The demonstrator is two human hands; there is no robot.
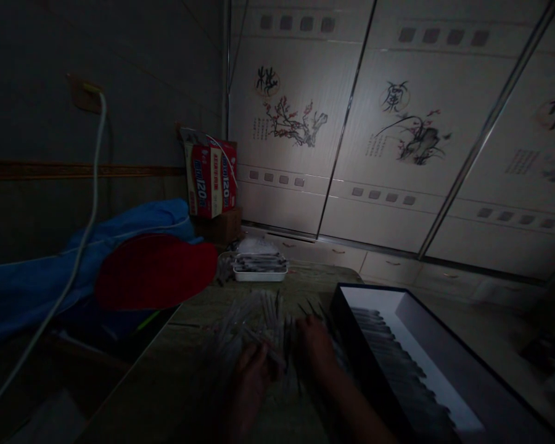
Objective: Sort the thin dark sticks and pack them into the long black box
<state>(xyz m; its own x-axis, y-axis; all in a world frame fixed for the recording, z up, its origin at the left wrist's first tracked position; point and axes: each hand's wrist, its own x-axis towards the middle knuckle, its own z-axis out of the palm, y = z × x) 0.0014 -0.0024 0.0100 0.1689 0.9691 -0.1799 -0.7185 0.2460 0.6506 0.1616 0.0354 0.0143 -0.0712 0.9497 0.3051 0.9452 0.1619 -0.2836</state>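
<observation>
The scene is very dark. My left hand (252,370) rests on a loose heap of thin clear-wrapped sticks (254,314) spread on the table (185,382), its fingers curled around one or more of them. Close beside it, my right hand (315,348) lies on the same heap with fingers bent down; what it grips is hidden. To the right sits a long black box (448,364) with a white inside, holding a row of dark sticks laid side by side.
A small white tray (259,271) with more wrapped sticks stands at the table's far edge. A red round object (155,271) and blue cloth (50,271) lie left. A red carton (210,179) stands behind; a white cable (81,246) hangs down. Decorated sliding doors (398,135) fill the background.
</observation>
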